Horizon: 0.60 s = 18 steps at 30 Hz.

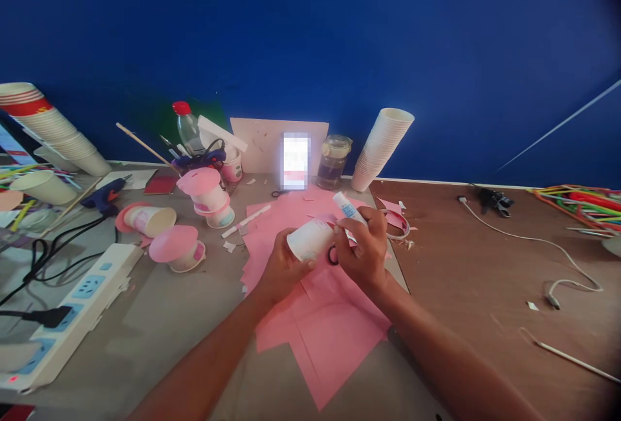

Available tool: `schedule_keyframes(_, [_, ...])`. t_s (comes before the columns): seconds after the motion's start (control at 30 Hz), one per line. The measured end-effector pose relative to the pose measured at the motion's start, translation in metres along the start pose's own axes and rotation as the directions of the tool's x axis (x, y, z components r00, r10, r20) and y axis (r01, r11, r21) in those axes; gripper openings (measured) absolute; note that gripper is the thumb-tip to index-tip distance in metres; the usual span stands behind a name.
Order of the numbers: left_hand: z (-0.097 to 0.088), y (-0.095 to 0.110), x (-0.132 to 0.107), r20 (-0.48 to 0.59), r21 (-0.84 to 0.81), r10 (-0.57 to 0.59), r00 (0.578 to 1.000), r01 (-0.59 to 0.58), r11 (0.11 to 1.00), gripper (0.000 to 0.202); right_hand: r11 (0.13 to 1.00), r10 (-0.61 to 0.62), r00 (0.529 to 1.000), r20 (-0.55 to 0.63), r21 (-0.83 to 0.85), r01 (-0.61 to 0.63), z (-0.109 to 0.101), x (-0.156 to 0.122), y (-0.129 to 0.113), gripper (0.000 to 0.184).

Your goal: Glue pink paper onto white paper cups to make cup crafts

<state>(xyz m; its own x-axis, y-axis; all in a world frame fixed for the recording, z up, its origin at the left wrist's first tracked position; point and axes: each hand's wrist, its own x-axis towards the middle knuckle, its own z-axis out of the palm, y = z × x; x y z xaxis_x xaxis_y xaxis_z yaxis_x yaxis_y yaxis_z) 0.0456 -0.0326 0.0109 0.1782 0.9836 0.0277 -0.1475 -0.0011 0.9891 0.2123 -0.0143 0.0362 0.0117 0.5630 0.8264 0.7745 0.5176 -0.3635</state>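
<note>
Both forearms reach in from the near edge, slanting inward until the hands almost meet over the pink paper [334, 324] in the middle of the table. The left hand [281, 269] is clamped around the cup [310, 241], its thumb along the near side, the cup tipped on its side above the paper. The right hand [363, 246] is bent at the wrist, fingers curled and closed on the glue stick [350, 209], which points up to the far left. Its thumb and fingertips come close to the cup's right end; whether they touch it, I cannot tell. Scissors [332, 255] show between the hands; the jar [334, 161] stands beyond.
</note>
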Motion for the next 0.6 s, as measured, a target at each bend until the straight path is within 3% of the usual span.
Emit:
schedule_keyframes(0.43, [0.0028,-0.0022,-0.0014,0.052,0.0,-0.057,0.997,0.057,0.998,0.058,0.987,-0.157,0.984,-0.089,-0.052,0.153,-0.0012,0.0024,0.0028,0.019])
schedule_keyframes(0.6, [0.0039,-0.003,-0.0027,0.059,-0.018,-0.078,0.995,0.079,0.997,0.059,0.99,-0.127,0.986,-0.106,-0.072,0.12,-0.0022,0.003,0.0058,0.019])
